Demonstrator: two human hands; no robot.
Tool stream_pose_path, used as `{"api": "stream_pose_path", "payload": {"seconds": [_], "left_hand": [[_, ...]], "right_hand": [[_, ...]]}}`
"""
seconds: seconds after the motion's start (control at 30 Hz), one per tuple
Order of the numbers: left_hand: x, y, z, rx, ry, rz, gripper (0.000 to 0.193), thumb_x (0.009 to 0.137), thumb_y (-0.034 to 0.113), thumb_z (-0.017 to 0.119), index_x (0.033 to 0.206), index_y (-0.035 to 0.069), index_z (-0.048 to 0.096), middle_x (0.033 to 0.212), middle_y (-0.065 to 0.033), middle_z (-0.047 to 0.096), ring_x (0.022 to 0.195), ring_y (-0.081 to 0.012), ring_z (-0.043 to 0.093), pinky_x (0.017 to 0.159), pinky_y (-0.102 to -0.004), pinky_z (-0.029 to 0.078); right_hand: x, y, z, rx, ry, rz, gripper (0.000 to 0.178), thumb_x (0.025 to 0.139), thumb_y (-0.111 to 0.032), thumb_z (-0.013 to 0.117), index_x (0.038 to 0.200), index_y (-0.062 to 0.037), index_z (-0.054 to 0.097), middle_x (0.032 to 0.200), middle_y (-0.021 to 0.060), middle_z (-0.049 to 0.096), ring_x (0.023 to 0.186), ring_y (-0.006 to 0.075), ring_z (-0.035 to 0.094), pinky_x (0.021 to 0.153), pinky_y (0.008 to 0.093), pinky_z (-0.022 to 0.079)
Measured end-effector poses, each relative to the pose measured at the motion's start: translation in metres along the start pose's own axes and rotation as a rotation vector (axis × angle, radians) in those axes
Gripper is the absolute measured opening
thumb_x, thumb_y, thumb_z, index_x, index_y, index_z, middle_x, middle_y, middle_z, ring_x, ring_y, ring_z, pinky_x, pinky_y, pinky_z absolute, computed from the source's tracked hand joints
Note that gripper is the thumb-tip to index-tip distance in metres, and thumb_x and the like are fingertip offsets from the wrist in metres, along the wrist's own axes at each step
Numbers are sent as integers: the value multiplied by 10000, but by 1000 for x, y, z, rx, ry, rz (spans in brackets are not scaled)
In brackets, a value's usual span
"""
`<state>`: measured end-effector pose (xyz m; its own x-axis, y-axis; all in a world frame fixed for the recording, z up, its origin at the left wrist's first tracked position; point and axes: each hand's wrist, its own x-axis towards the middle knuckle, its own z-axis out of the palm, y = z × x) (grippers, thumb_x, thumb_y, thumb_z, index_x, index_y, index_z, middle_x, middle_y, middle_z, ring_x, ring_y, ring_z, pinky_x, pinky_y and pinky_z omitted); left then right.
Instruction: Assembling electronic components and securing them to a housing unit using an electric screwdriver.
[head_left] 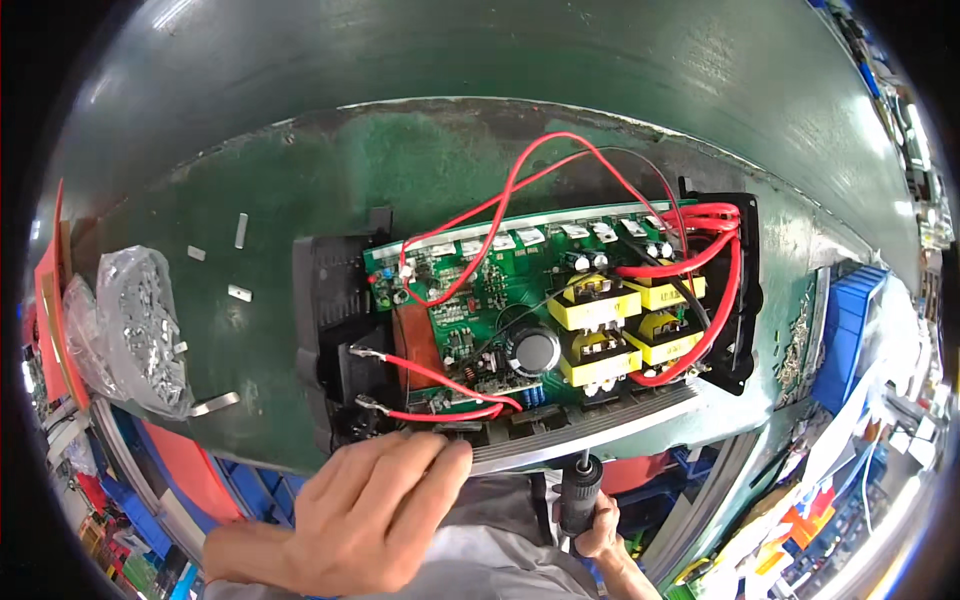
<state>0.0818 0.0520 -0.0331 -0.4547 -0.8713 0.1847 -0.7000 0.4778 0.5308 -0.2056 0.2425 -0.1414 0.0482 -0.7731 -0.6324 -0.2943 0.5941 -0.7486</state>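
An opened power inverter lies on the bench, its green circuit board [480, 290] carrying yellow transformers [597, 310] and a large round capacitor [533, 351]. My left hand [375, 510] is at the near edge, fingers bent together against the ribbed aluminium side [590, 428]; what its fingertips pinch, if anything, is hidden. Below that edge my right hand [601, 528] is wrapped round a black power screwdriver [580, 492], its bit pointing up at the aluminium side. Two red wires with metal lugs [369, 402] reach to the black left end panel [335, 310].
At left lies a clear plastic bag [143, 325] of small metal pieces, with several loose metal strips [241, 230] beside it. Thick red cables [737, 290] loop by the black right end panel [743, 350]. A blue bin [850, 335] stands farther right.
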Motion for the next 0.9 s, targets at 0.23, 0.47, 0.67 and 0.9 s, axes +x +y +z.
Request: {"api": "stream_pose_path", "payload": {"seconds": [0.23,0.47,0.67,0.9], "left_hand": [[-8,3,0,110,-134,-22,364,791,42,803,1144,-15,733,1035,-130,720,852,-270,710,709,-362,588],[-10,15,7,53,-190,-71,432,785,24,812,1205,9,710,1110,-143,673,891,-313,699,738,-410,571],[-14,17,11,-24,-144,-111,300,904,-43,737,1199,-17,693,1090,-160,655,908,-299,682,762,-375,549],[-15,29,12,-4,-161,-240,240,940,-9,722,1177,-29,692,1115,-133,678,1006,-267,680,904,-336,523]], "right_hand": [[8,29,17,-10,8,-255,884,1032,-753,237,1072,17,668,774,100,726,656,216,693,618,336,547],[-2,1,30,0,-116,-218,536,1089,-373,277,1145,13,645,900,140,707,771,277,662,741,388,532],[0,-1,47,119,-81,-351,488,1073,-292,400,1407,35,538,973,256,685,779,417,680,739,447,532],[-3,-12,48,116,-72,-359,434,1093,-244,398,1411,16,537,1048,271,695,911,452,707,841,469,550]]}}
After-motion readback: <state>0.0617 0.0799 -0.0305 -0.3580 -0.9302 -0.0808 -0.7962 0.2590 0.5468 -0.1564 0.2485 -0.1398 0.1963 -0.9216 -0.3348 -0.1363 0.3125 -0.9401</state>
